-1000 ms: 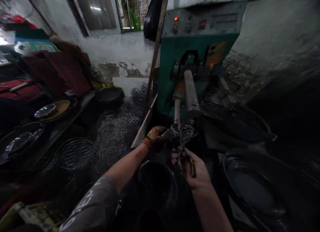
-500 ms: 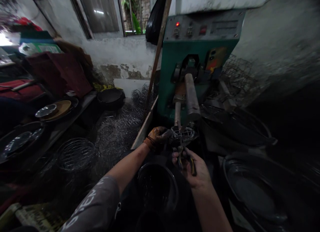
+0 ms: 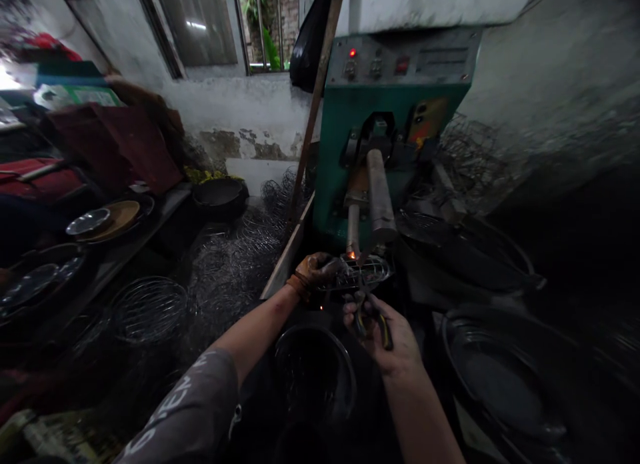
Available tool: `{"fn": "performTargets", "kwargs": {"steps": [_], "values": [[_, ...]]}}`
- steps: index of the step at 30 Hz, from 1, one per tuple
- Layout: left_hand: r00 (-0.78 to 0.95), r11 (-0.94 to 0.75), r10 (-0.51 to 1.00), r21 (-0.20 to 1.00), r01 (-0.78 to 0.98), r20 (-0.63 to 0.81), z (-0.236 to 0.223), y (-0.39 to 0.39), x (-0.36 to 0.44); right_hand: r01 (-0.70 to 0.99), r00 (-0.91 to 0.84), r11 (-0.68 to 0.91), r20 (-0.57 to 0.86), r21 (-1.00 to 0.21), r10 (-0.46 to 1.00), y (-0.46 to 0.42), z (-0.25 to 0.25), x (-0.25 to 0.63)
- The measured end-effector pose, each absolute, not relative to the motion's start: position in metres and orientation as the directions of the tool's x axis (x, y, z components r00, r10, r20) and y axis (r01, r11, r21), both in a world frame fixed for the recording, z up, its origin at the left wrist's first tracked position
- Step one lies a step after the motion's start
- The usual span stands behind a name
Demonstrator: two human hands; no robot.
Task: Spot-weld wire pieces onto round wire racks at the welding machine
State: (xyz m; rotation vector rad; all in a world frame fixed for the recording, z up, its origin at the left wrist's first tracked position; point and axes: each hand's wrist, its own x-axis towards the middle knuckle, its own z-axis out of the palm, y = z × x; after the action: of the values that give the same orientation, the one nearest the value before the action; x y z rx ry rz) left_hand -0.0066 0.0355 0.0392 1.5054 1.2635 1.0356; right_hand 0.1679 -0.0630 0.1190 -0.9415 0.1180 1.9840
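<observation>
My left hand [image 3: 316,271], in a dirty orange-brown glove, is closed on the left end of a wire basket [image 3: 375,272]. My right hand [image 3: 387,334] grips pliers [image 3: 384,329] with black and yellow handles; their jaws reach up to the basket's near side. The basket lies at the electrodes of a green spot welder [image 3: 395,107]. An orange glow [image 3: 352,255] shows at the tip of the lower electrode arm [image 3: 353,227], and a spark [image 3: 321,308] hangs below my left hand. The thick upper arm [image 3: 381,197] points toward me.
A dark round bucket [image 3: 315,377] stands below my hands. Tangled wire pieces [image 3: 230,264] are heaped to the left, with a round wire rack [image 3: 150,307] near them. Large dark basins [image 3: 500,377] stand at the right. A wooden board [image 3: 290,254] slants beside the welder.
An orange glow has appeared at the electrode tip, and a spark below my left hand. The basket is turned slightly. Both hands keep their holds.
</observation>
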Motion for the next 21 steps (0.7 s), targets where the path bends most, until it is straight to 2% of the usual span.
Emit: {"fn": "performTargets", "kwargs": {"steps": [3, 7, 11, 21], "values": [[0.193, -0.093, 0.981, 0.941, 0.326, 0.031, 0.056, 0.036, -0.007, -0.781, -0.263, -0.573, -0.701, -0.249, 0.663, -0.061, 0.126, 0.17], [0.271, -0.142, 0.961, 0.941, 0.309, 0.056, 0.07, 0.041, 0.0, -0.811, -0.211, -0.528, -0.717, -0.251, 0.665, -0.058, 0.129, 0.175], [0.302, -0.175, 0.951, 0.915, 0.363, 0.062, 0.067, 0.051, 0.007, -0.827, -0.236, -0.523, -0.717, -0.206, 0.656, -0.055, 0.128, 0.179], [0.333, -0.207, 0.941, 0.881, 0.426, 0.06, 0.065, 0.063, 0.01, -0.824, -0.209, -0.51, -0.703, -0.248, 0.68, -0.057, 0.124, 0.178]]}}
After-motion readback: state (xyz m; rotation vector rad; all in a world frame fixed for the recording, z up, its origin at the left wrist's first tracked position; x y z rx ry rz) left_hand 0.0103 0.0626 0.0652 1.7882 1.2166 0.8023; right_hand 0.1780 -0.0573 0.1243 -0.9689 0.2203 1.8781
